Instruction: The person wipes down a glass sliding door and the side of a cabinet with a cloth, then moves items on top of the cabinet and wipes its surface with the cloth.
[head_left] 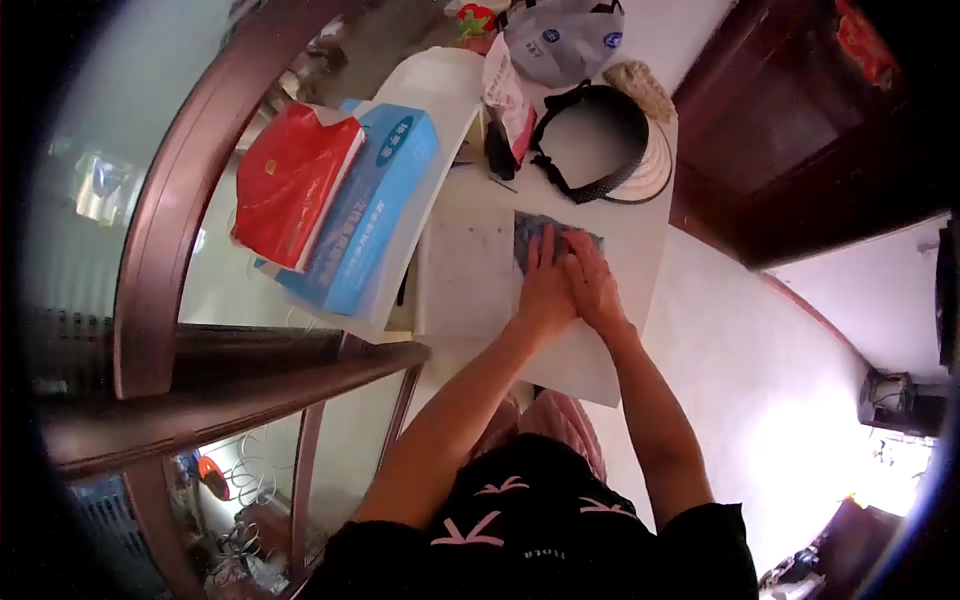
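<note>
A small dark grey-blue cloth lies on the white tabletop. My left hand rests on it, fingers stretched out flat over the fabric. Close against it, my right hand also lies on the cloth with its fingers extended, and the two hands touch along their inner sides. Part of the cloth is hidden under my fingers. Just beyond the hands sits a sun visor with a black band and a pale brim.
On a white surface at left stand a red package and a blue box. A pink-and-white packet, a grey bag and a tan bundle occupy the table's far end. A brown wooden rail runs along the left.
</note>
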